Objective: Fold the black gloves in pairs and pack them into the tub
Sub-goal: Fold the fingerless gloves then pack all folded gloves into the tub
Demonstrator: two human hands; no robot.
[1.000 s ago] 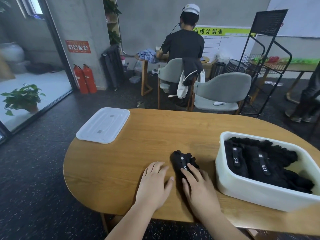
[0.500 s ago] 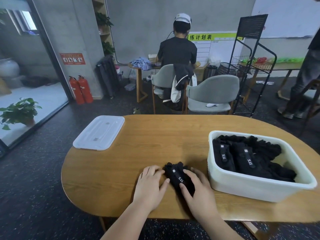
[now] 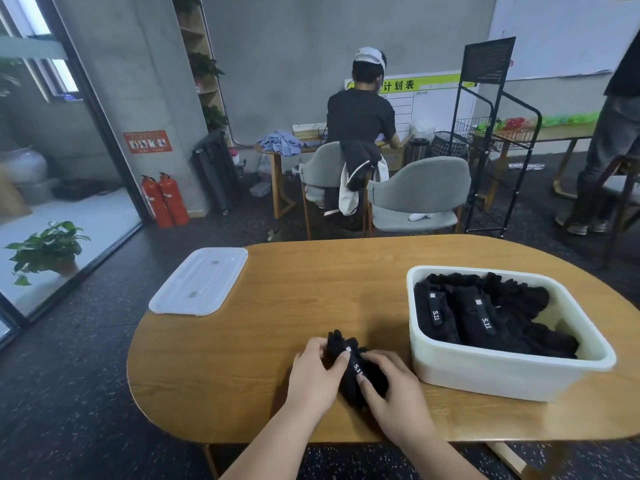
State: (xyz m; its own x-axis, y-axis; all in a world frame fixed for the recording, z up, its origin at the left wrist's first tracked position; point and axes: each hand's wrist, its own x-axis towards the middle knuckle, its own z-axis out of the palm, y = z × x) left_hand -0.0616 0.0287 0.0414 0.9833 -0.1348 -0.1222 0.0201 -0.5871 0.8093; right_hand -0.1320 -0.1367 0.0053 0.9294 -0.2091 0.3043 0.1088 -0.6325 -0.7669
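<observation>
Grips a folded pair of black gloves (image 3: 351,386) with both hands at 6 o'clock on the wooden worktop (image 3: 277,341), close to the near edge. Wraps the left hand (image 3: 313,375) round the left side of the bundle, thumb laid over the top beside the white "5.11" strip. Clamps the right hand (image 3: 394,393) on the right side, fingers curled over the top and thumb pressed near the strip's lower end. Unclear from here: bundle resting on the wood or raised just off it.

At 3 o'clock, just beside the right hand but apart from it, a white tub (image 3: 512,379), open on top. Inside, more black gloves (image 3: 478,320) packed side by side, two "5.11" strips facing up, filling the left and middle part; pale floor of the tub bare at its right end.

At 10 o'clock, well apart from the hands, a clear plastic lid (image 3: 199,282), flat on the worktop near the far left edge.

Beyond the worktop at 12 o'clock, a grey chair (image 3: 419,195), and behind it a seated person (image 3: 360,112) in a dark shirt, back turned.
</observation>
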